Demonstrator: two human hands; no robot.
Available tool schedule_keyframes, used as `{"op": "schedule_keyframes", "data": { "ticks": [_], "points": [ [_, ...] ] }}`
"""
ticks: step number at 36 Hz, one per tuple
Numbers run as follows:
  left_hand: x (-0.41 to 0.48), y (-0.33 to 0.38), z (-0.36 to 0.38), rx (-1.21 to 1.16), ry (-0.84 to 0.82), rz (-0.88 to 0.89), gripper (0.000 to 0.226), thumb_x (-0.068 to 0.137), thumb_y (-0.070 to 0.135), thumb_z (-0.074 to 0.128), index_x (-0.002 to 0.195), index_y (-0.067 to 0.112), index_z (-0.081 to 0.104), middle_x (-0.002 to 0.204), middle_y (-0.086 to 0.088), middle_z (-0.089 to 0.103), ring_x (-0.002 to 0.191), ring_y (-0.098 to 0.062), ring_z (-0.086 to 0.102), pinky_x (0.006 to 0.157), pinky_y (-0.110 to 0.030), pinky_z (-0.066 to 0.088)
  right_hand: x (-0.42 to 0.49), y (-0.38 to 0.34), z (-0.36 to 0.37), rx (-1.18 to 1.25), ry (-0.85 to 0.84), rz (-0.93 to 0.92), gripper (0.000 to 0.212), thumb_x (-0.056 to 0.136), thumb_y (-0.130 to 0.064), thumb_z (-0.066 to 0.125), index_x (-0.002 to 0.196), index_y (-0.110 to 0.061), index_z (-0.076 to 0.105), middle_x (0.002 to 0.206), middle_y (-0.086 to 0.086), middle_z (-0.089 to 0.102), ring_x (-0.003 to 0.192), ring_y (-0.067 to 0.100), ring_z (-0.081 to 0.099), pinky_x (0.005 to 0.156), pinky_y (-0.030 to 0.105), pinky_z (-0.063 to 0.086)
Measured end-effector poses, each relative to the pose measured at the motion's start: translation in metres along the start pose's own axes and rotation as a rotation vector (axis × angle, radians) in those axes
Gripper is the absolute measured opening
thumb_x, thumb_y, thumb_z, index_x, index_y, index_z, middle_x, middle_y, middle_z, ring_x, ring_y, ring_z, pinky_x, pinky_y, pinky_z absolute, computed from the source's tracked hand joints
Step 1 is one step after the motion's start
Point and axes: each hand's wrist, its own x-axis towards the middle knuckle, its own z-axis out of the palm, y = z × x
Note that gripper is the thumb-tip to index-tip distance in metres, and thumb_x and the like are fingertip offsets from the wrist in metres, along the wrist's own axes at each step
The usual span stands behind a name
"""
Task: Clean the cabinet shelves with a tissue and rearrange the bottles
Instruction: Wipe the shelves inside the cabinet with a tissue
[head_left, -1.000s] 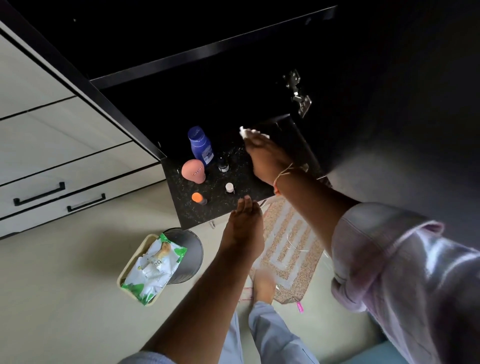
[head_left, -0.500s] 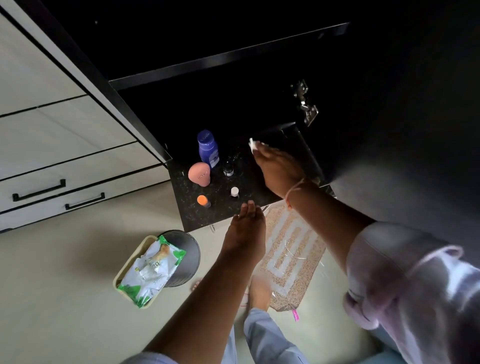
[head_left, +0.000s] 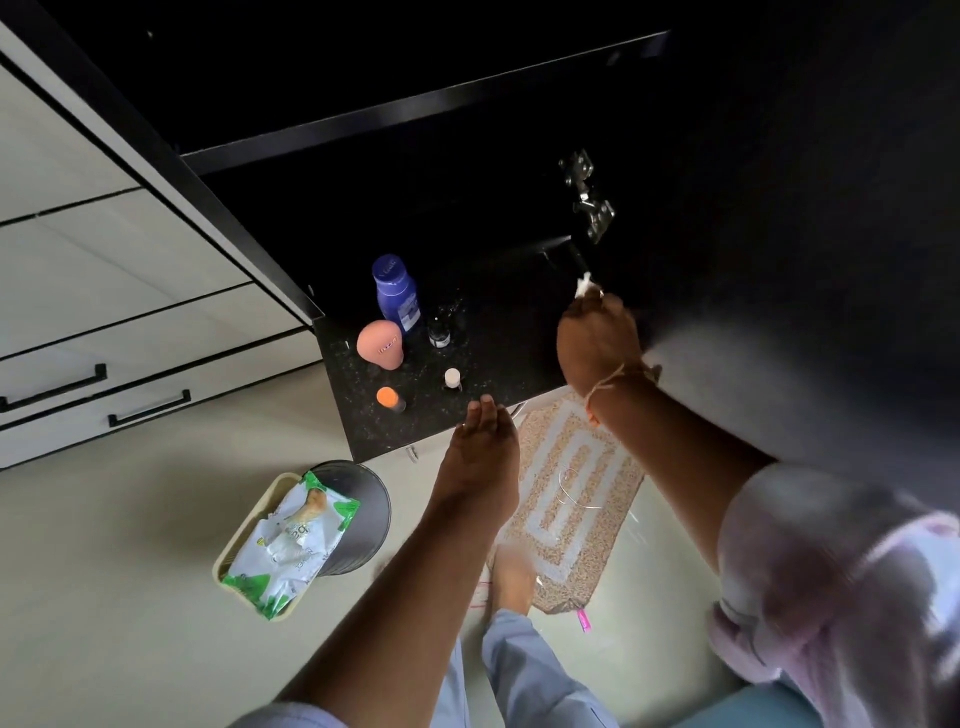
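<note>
Right sleeve: a pale pink sleeve (head_left: 831, 571) is bunching above the elbow, on the near side of the shelf (head_left: 498, 358), a black slab flecked with pale specks.
Mat: a beige mat (head_left: 566, 499) with a pale looping band is lying on the floor below the shelf's front right corner.
Basket: a yellowish basket (head_left: 236, 540) is carrying a green-and-white wipes packet (head_left: 291, 540) on the floor below the shelf's front left corner, overlapping a dark round bin (head_left: 369, 504).
Left hand: the left hand (head_left: 480, 452) is reaching to the shelf's front edge with fingers straight and together, holding nothing. Whether the tips are touching the slab cannot be told.
Orange-capped bottle: a small dark bottle with a bright orange cap (head_left: 390, 398) is standing upright near the shelf's front left.
White-capped bottle: a tiny bottle with a white cap (head_left: 452, 378) is standing mid-shelf, near the front.
Pink sponge: an egg-shaped pink sponge (head_left: 380, 344) is sitting by the shelf's left edge.
Dark glass bottle: a small dark bottle with a white label (head_left: 439, 332) is standing further back on the shelf.
Blue bottle: the tallest, a blue bottle (head_left: 396, 291) with a round blue cap and a printed label, is standing upright at the shelf's back left.
Right hand: the right hand (head_left: 597, 338), a thread band at its wrist, is hovering over the shelf's right side with fingers curling round the tissue.
Tissue: the tissue (head_left: 586, 285) is a white crumpled wad. Only a small tuft is poking past the fingers, at the shelf's back right corner.
Hinge: a metal hinge (head_left: 589, 202) is glinting above the shelf's back right corner.
</note>
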Motion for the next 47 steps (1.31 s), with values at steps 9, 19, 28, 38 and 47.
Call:
{"op": "schedule_keyframes", "data": {
  "ticks": [9, 19, 28, 38, 47],
  "points": [
    [-0.013, -0.004, 0.014, -0.105, 0.199, 0.017, 0.071, 0.093, 0.016, 0.050, 0.152, 0.001, 0.013, 0.161, -0.018, 0.011, 0.149, -0.027, 0.010, 0.122, -0.035, 0.013, -0.071, -0.024, 0.031, 0.117, 0.053, -0.474, 0.061, 0.077, 0.000, 0.036, 0.135, -0.006, 0.054, 0.144, 0.007, 0.052, 0.123, 0.024, 0.055, 0.097, 0.030, 0.046],
    [-0.034, -0.018, 0.035, -0.143, 0.370, -0.098, 0.067, 0.078, 0.011, 0.069, 0.137, -0.008, 0.044, 0.145, -0.027, 0.043, 0.136, -0.037, 0.042, 0.111, -0.042, 0.030, 0.007, -0.043, 0.024, 0.289, 0.080, -0.464, 0.048, 0.087, 0.009, 0.046, 0.128, -0.010, 0.063, 0.134, 0.008, 0.061, 0.121, 0.028, 0.057, 0.105, 0.036, 0.044],
    [-0.034, -0.027, 0.035, -0.166, 0.350, -0.112, 0.064, 0.093, 0.017, 0.049, 0.148, -0.005, 0.025, 0.157, -0.022, 0.020, 0.148, -0.032, 0.018, 0.120, -0.036, 0.013, 0.041, -0.066, -0.014, 0.266, 0.046, -0.509, 0.051, 0.086, 0.016, 0.041, 0.127, -0.006, 0.062, 0.139, 0.005, 0.056, 0.121, 0.032, 0.054, 0.104, 0.036, 0.044],
    [-0.031, -0.023, 0.023, -0.091, 0.210, -0.109, 0.068, 0.095, 0.021, 0.047, 0.150, -0.005, 0.017, 0.159, -0.024, 0.009, 0.149, -0.033, 0.005, 0.122, -0.037, 0.008, -0.047, -0.040, 0.020, 0.351, 0.188, -0.665, 0.047, 0.075, 0.016, 0.068, 0.115, -0.008, 0.071, 0.122, 0.004, 0.069, 0.103, 0.023, 0.067, 0.087, 0.031, 0.055],
    [-0.030, -0.029, 0.010, -0.143, 0.106, -0.124, 0.067, 0.096, 0.022, 0.052, 0.150, 0.001, 0.019, 0.161, -0.018, 0.007, 0.150, -0.029, 0.003, 0.122, -0.036, 0.013, -0.058, -0.017, 0.029, 0.341, 0.328, -0.397, 0.046, 0.058, 0.017, 0.079, 0.099, -0.004, 0.076, 0.099, 0.008, 0.076, 0.085, 0.025, 0.072, 0.075, 0.037, 0.060]
  ]
}}
